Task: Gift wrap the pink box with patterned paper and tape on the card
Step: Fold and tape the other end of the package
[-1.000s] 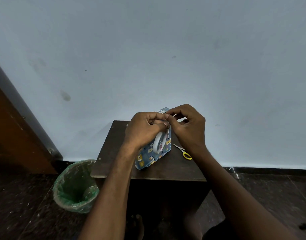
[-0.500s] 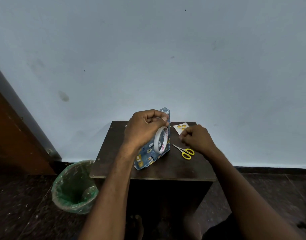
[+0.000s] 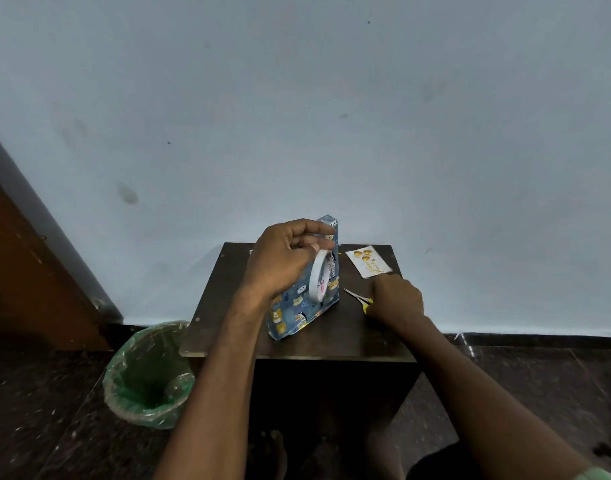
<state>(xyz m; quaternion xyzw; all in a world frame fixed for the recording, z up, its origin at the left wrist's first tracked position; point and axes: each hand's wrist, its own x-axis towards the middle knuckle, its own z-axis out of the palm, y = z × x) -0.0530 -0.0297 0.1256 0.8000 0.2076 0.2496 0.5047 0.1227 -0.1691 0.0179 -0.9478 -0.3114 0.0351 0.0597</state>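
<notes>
The box [image 3: 298, 313], wrapped in blue paper with animal prints, stands on edge on the dark wooden table [image 3: 297, 344]. My left hand [image 3: 283, 261] grips its top edge, and a white tape roll [image 3: 319, 280] hangs from that hand against the box's side. A small white card [image 3: 368, 264] with gold balloons lies flat at the table's back right. My right hand [image 3: 397, 301] is down on the yellow-handled scissors [image 3: 357, 296] beside the box, fingers curled over the handles; only the blades and a bit of yellow show.
A bin lined with a green bag [image 3: 148, 374] stands on the dark floor left of the table. A wooden door [image 3: 27, 265] is at the far left. A pale wall rises right behind the table. My bare feet show beneath the table front.
My right hand left the box top, swung down to the right and came onto the scissors. The left hand kept its hold on the box and tape roll.
</notes>
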